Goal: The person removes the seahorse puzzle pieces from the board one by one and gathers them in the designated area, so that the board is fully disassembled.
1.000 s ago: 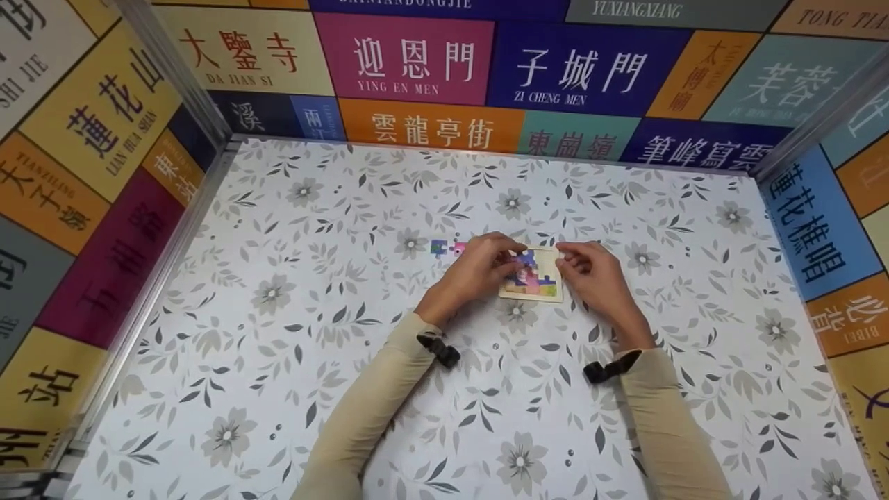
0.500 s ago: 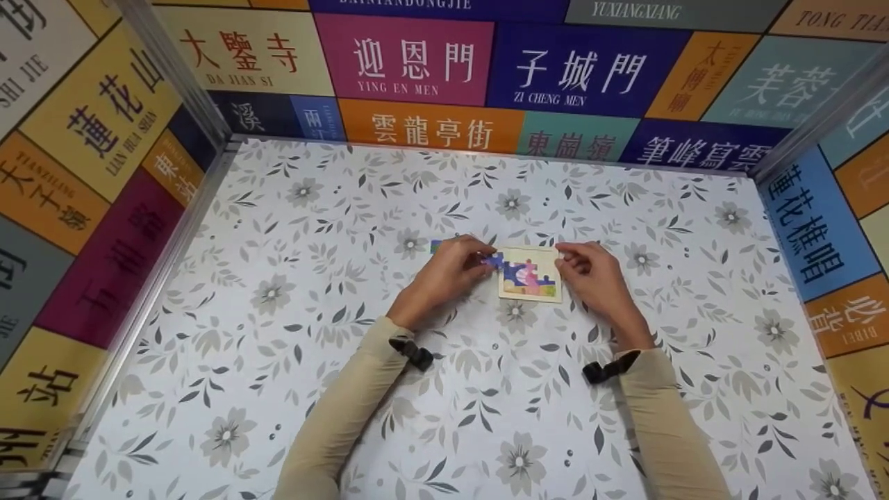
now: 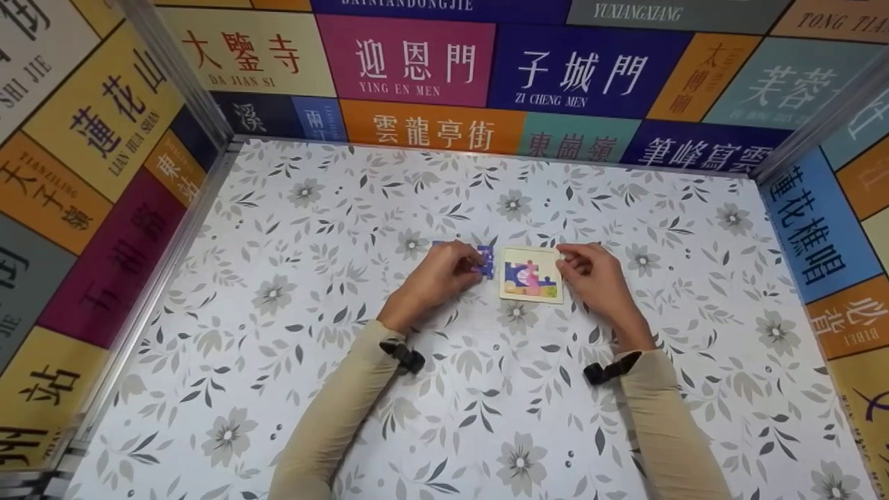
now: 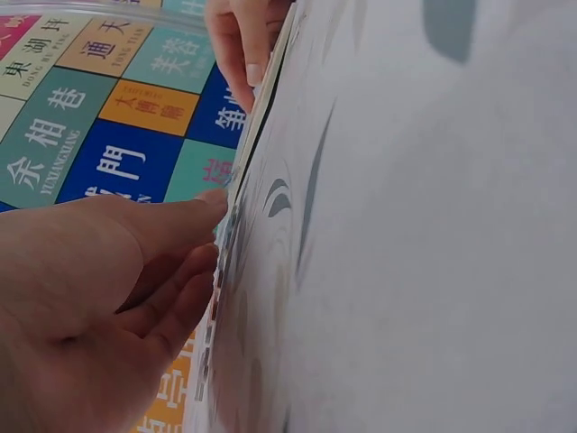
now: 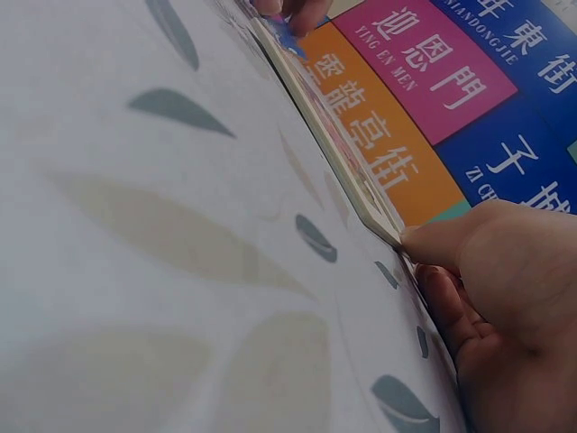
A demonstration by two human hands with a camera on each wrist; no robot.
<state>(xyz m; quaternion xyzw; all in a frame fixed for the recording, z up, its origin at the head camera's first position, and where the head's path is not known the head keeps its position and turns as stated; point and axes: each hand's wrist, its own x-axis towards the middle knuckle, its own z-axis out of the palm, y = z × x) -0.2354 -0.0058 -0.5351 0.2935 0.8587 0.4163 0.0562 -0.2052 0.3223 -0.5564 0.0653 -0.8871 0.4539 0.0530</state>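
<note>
A small square jigsaw puzzle tray with a pale rim lies flat on the table. Pink, blue and yellow-green pieces fill its lower part; pale backing shows along its top and right. At the tray's upper right corner, my right hand pinches the edge between thumb and fingers; the right wrist view shows the thumb on that corner. Just left of the tray, my left hand holds a blue puzzle piece by its left side, at table level. A gap separates piece and tray.
Part of another puzzle piece peeks out behind the left hand, which hides whatever else lies there. A white tablecloth with grey flowers covers the table. Panels with printed signs wall in the back and both sides.
My left hand has drawn back leftward from over the tray, taking the blue piece out beside it; the piece's outline now looks turned. My right hand has stayed at the tray's corner.
</note>
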